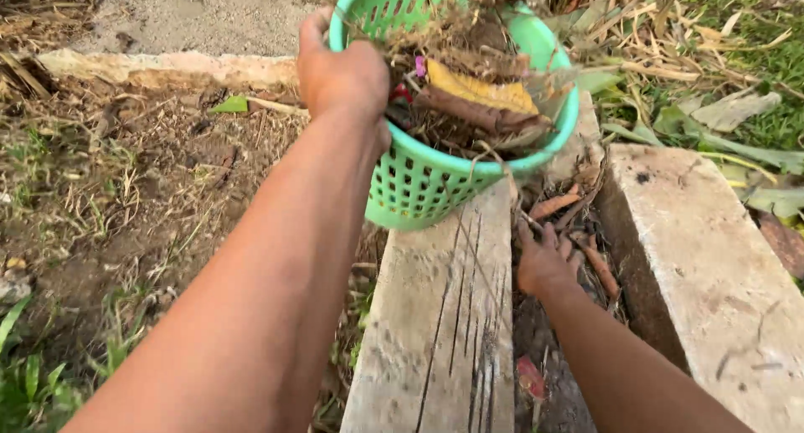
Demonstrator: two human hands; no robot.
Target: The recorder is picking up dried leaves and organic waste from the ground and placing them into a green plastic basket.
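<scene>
The left hand (339, 73) gripped the rim of a round green plastic basket (419, 186) full of dry brown leaves (473, 106), held up over a grey cracked wooden plank (444, 316). The right hand (544, 261), fingers spread, reached into brown leaves (578, 207) in the gap beside a pale concrete slab (712, 265).

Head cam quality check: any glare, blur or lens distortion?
Head view: soft even daylight, no glare or hard shadows; green basket and left hand sharp; right hand slightly soft in the shaded gap; wide-angle stretch on the near forearms; grass at the corners a little soft.
</scene>
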